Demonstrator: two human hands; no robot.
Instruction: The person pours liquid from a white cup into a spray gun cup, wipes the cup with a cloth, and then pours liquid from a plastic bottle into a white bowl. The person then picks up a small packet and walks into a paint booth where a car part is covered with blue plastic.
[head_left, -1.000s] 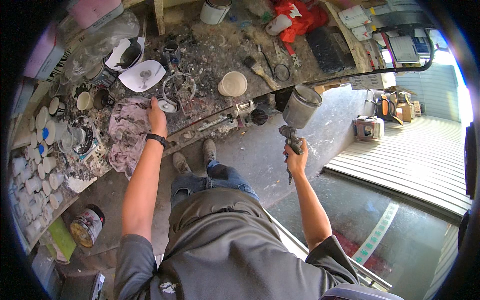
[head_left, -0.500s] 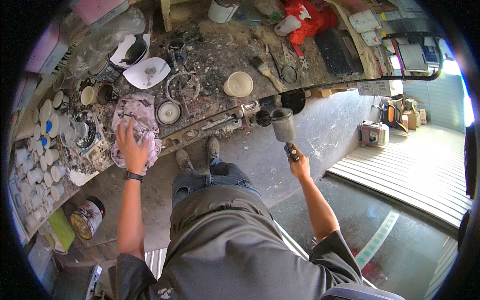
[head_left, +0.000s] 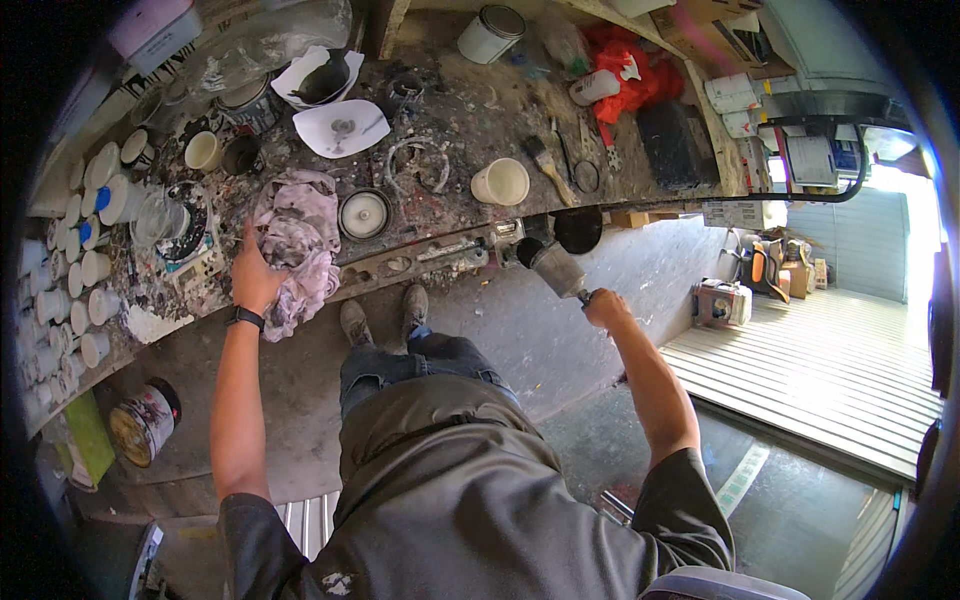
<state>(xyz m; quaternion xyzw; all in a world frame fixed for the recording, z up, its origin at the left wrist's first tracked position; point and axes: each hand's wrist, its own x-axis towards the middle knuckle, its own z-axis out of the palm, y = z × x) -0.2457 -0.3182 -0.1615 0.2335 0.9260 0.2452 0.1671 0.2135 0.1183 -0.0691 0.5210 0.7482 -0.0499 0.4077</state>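
Observation:
My left hand [head_left: 257, 280] grips the left side of a crumpled, stained pink rag [head_left: 300, 235] at the bench's front edge. Its thumb and finger show, while the other fingers are mostly hidden by the cloth. My right hand [head_left: 606, 309] is closed around the handle of what looks like a spray gun [head_left: 560, 268] with a grey metal cup. It is held tilted in front of the bench, its dark round end toward the bench edge. Right of the rag sits a round open tin [head_left: 364, 214] with a pale inside.
On the paint-crusted bench [head_left: 440, 120] stand a cream cup [head_left: 500, 182], a paintbrush [head_left: 550, 170] and a white palette-like sheet [head_left: 342, 128]. Several small white cups [head_left: 95, 267] crowd the left end. A red plastic bag [head_left: 640, 75] lies far right. A bucket [head_left: 146, 422] stands below at left.
My left hand has gone from lying spread on the rag to gripping its side, and the cloth is bunched up. The spray gun has tilted over to the left in my right hand.

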